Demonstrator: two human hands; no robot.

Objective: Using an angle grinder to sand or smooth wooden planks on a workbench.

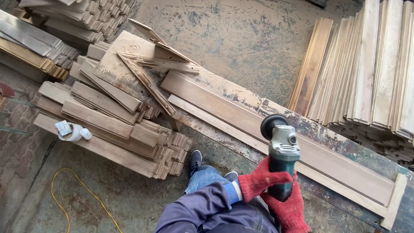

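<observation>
Red-gloved left hand [261,181] and right hand [290,210] gripping angle grinder [282,149], over long plank [276,129]

Long board [276,129] on a workbench [345,142], grinder [282,151] above its near edge, both hands [276,190] gripping it, plank stack [112,116] left, upright boards [371,64] right

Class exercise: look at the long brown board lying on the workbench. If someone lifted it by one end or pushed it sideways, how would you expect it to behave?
The long board is probably stiff but a little springy, being long and thin. It would likely slide rather than roll, since it lies flat on the workbench. Lifted at one end, it may feel awkward and droop; the end stop might block lengthwise pushes.
</observation>
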